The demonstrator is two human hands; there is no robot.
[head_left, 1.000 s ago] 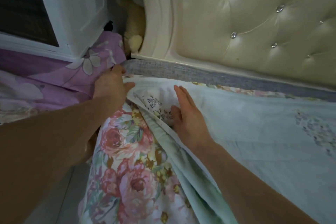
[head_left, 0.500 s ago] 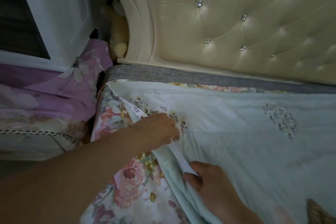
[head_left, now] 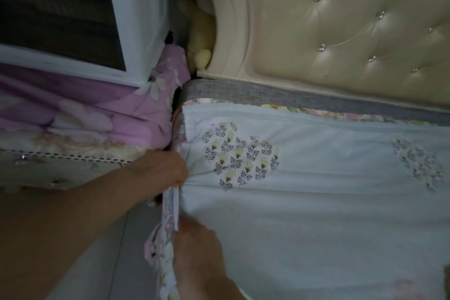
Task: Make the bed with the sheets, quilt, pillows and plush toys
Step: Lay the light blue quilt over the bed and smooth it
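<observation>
Quilt position: the pale green quilt (head_left: 316, 202) lies flat across the bed, its far edge parallel to the grey mattress strip (head_left: 292, 97) below the cream tufted headboard (head_left: 341, 31). A narrow band of the floral sheet (head_left: 316, 112) shows between the quilt's far edge and that strip, and the same sheet hangs down the bed's left side, near.

Left hand (head_left: 160, 168): fingers curled tight over the quilt's left edge, fabric bunched and creased at the grip.

Right hand (head_left: 194, 246): nearer along the same edge, thumb against the fold and gripping it. The fingertips are hidden under the cloth. The edge runs taut between the two hands.

Surroundings: a yellow plush toy (head_left: 201, 34) is wedged in the gap between the headboard and a white cabinet (head_left: 138, 19) at far left. Purple flowered fabric (head_left: 121, 109) lies under the cabinet, just beside the bed's far left corner. Pale floor tile (head_left: 109, 251) shows at near left.
</observation>
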